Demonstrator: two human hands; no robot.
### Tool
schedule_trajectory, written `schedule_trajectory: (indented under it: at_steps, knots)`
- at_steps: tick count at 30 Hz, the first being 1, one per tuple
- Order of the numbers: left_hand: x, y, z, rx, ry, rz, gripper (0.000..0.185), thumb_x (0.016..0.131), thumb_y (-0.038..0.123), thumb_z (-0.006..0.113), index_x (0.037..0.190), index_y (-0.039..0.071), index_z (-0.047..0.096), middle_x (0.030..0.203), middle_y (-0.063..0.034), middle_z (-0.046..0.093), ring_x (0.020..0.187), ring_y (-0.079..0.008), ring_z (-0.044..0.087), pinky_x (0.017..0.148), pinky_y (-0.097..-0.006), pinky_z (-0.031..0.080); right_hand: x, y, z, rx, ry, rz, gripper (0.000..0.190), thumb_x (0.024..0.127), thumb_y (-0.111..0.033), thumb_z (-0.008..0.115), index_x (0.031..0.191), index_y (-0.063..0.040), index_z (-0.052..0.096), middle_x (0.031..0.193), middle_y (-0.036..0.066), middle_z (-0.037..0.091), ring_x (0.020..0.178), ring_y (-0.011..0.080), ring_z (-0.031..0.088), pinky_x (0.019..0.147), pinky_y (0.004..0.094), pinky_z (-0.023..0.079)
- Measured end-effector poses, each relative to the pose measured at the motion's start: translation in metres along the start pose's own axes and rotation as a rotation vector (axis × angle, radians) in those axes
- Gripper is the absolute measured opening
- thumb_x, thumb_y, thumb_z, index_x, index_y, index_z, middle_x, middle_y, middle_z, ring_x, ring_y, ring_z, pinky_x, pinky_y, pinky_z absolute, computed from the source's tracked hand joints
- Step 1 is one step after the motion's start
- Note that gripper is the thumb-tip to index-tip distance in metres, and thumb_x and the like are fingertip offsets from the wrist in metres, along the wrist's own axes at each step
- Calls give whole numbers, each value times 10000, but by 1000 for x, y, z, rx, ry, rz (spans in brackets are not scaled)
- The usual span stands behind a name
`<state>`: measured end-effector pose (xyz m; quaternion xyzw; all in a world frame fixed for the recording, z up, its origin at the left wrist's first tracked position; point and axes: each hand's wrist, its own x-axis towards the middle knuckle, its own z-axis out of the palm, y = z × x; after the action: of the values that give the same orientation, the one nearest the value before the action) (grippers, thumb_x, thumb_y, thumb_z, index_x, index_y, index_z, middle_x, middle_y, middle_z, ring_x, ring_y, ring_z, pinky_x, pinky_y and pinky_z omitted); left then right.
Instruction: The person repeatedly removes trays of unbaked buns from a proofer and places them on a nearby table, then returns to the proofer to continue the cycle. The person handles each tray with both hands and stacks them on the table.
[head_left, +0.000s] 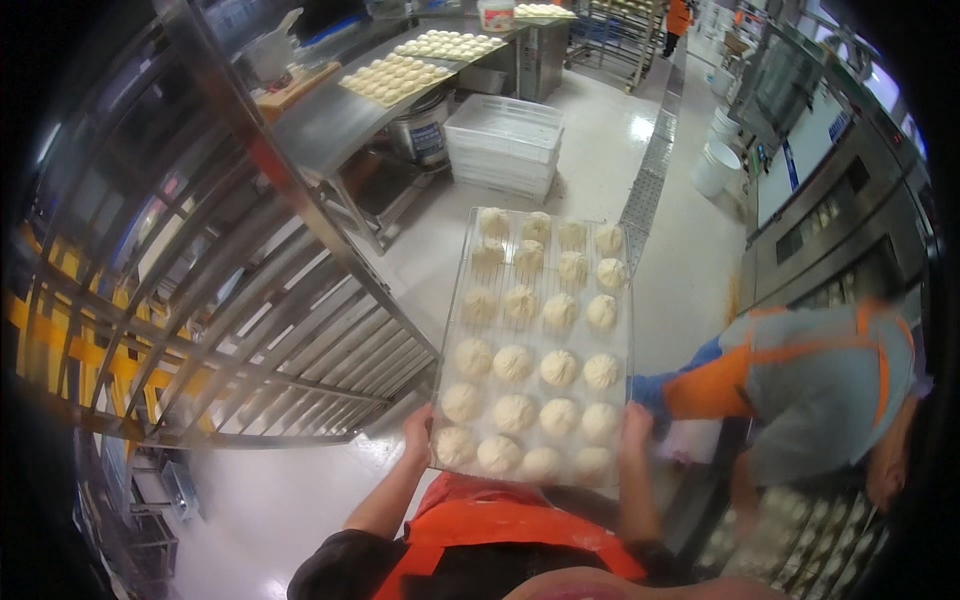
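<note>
A wire rack tray (628, 315) lined with a pale sheet is held out in front of my orange apron. Rows of pleated steamed buns (558, 368) cover it, spaced apart from one another. My left hand (418, 431) grips the tray's left edge near the close end. On the opposite edge, my right hand (636, 424) has hold of it at about the same height. The fingers under the tray are hidden.
On my left stands a metal rack (330, 315) with many rails. Stacked plastic crates (504, 142) sit beside a steel table (315, 142) bearing more buns. At right, a co-worker (810, 375) bends over another bun tray (795, 536), near steel ovens (832, 195). White buckets (715, 169) stand along the floor.
</note>
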<state>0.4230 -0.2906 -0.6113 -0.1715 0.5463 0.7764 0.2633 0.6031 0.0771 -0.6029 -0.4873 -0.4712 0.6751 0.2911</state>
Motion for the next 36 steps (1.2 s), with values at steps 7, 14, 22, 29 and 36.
schedule_trajectory:
  at_steps: [7,14,22,29,36]
  knots:
    - [88,50,49,-181,79,83,163,835,199,494,781,63,565,766,-18,557,717,-132,524,661,-277,421,111,-73,117,-112,-121,24,176,778,-116,559,613,-80,510,518,-45,416,440,57,365,397,222,257]
    - [174,137,92,-206,162,147,191,842,211,477,723,77,543,728,-15,547,678,-128,521,626,-270,419,190,-124,262,-1,-185,-68,132,722,-122,561,597,-85,535,523,-39,431,458,69,378,416,231,276]
    - [273,219,131,-391,370,164,187,847,238,480,725,106,532,692,6,519,640,-115,503,603,-272,420,297,-173,448,-354,-412,-28,146,760,-162,557,670,-48,571,548,-10,473,462,85,406,425,243,307]
    - [359,261,125,-573,534,219,183,843,249,512,706,129,509,649,27,472,606,-115,481,592,-275,429,351,-178,626,-406,-534,72,111,773,-154,585,757,-46,601,549,-20,470,452,81,406,407,224,302]
    - [443,322,100,-690,575,245,167,847,264,521,784,110,529,752,4,519,726,-137,522,664,-303,456,389,-162,790,-432,-713,51,112,777,-137,601,754,-27,601,571,-15,498,471,75,434,411,229,314]
